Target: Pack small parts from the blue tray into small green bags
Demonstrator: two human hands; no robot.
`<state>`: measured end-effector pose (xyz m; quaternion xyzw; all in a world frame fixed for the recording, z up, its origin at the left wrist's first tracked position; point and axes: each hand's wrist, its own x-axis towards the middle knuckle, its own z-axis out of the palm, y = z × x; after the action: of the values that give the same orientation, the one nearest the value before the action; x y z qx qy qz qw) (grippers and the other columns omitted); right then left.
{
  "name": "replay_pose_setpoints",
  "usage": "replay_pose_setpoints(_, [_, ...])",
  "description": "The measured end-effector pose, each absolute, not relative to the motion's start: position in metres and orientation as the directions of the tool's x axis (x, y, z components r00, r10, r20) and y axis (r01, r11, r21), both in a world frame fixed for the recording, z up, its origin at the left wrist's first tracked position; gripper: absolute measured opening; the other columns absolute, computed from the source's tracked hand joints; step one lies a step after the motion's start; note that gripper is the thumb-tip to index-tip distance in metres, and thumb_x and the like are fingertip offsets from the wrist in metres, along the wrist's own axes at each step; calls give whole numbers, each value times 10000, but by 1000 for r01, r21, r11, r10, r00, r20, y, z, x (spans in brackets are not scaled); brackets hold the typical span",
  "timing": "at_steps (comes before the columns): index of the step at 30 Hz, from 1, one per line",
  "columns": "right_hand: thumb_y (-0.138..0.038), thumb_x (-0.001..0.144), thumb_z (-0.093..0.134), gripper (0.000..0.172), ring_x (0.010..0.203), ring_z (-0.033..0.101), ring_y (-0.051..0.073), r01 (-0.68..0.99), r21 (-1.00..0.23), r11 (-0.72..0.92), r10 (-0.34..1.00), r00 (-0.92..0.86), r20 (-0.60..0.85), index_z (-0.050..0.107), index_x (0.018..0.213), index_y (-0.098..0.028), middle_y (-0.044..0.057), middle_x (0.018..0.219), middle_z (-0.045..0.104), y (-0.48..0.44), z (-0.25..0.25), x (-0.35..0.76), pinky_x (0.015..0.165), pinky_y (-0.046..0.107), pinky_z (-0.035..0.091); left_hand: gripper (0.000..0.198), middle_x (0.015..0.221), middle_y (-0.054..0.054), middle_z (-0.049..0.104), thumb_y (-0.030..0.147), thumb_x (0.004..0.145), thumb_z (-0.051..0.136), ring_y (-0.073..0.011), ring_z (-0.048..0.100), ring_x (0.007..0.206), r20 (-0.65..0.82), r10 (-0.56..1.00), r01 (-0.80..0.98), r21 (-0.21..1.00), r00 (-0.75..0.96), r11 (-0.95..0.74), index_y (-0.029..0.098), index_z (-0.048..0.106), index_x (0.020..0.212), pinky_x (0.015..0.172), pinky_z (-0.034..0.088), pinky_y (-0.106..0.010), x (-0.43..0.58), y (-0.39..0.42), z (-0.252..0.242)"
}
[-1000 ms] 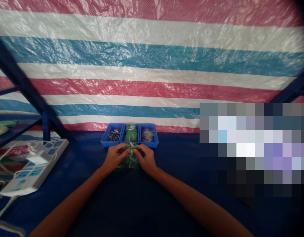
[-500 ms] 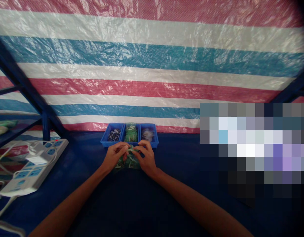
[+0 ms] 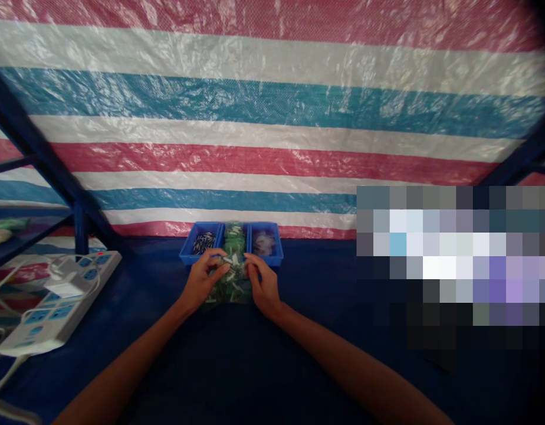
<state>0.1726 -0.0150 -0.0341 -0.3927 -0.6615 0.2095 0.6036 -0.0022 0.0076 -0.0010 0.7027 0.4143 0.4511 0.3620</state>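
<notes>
In the head view both my hands are over a green, see-through bag-like bundle (image 3: 230, 289) with pale slim pieces in it, on the dark blue table. My left hand (image 3: 204, 277) is on its left side, thumb and forefinger curled at a small pale piece (image 3: 229, 260); the exact kind is too small to tell. My right hand (image 3: 264, 283) is at the right side, thumb and fingertips drawn close together; whatever they hold is hidden. Just beyond stand blue bins: the left bin (image 3: 187, 257) with dark and silvery slim parts, the middle one with green packed material (image 3: 235, 236), the right bin (image 3: 279, 254) with clear whitish pieces.
A white power strip (image 3: 73, 313) with plugs and cables lies along the left. Blue metal frame bars (image 3: 80, 230) rise at the left and right. A striped plastic sheet (image 3: 272, 159) hangs behind the table. A pixelated patch hides the right side.
My hands have moved a little apart, and more of the pale pieces now shows between them. The right fingers have drawn together and lowered slightly. The bins have not moved.
</notes>
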Motion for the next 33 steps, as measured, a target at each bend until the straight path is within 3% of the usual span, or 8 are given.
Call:
replay_pose_setpoints(3, [-147,877,450,326,891,574,167,318,-688,652,728,-9,685,590,1157,-240,79,1095,553,-13,-36,172,804,313,483,282,688,15,592,359,803,617,-122,548,594,298,914,175,919,274,-352,172,561,1007,564,416,-214,-2,8,0])
replay_pose_setpoints(7, [-182,841,542,162,931,556,178,359,-673,647,715,22,699,665,939,-223,83,1127,513,-11,-37,172,785,303,483,260,818,-32,622,384,833,569,-148,567,723,287,891,229,897,351,-379,142,617,917,658,437,-237,0,7,4])
replay_pose_setpoints(11, [-213,880,500,132,816,575,164,349,-727,592,765,39,642,630,868,-194,48,877,605,-11,-34,172,750,281,463,374,877,-55,613,426,905,409,-177,561,826,323,852,307,831,412,-463,136,644,888,765,434,-282,1,4,9])
replay_pose_setpoints(16, [-259,862,540,121,706,579,148,328,-746,580,787,12,617,627,821,-186,21,770,629,-12,-34,171,688,255,458,261,956,-59,596,394,838,548,-192,553,906,406,819,399,728,405,-558,159,652,881,837,417,-291,2,3,11])
replay_pose_setpoints(22, [-230,900,456,251,665,596,138,248,-786,566,795,89,601,562,1124,-193,18,789,631,-15,-35,171,692,267,493,232,785,-17,625,372,842,548,-165,573,747,334,878,411,788,342,-459,154,622,872,684,436,-249,1,3,8])
replay_pose_setpoints(26, [-175,889,443,265,834,589,161,288,-721,630,746,34,665,621,1080,-218,79,1021,583,-14,-35,172,753,300,497,345,695,21,597,364,806,604,-130,563,610,284,923,225,912,261,-344,180,503,1080,571,443,-221,3,4,4])
replay_pose_setpoints(29, [-168,840,526,220,895,569,172,322,-689,649,726,7,687,667,995,-234,84,1110,527,-12,-37,172,755,305,499,318,595,51,539,387,807,596,-105,503,496,225,933,157,948,281,-276,181,503,1029,491,419,-204,4,4,3])
replay_pose_setpoints(33, [-185,850,530,150,914,570,176,297,-714,634,741,34,671,667,905,-215,73,1035,578,-11,-35,172,762,296,491,291,777,-27,614,402,879,471,-159,574,736,323,900,321,854,293,-411,155,624,863,700,462,-273,5,4,7])
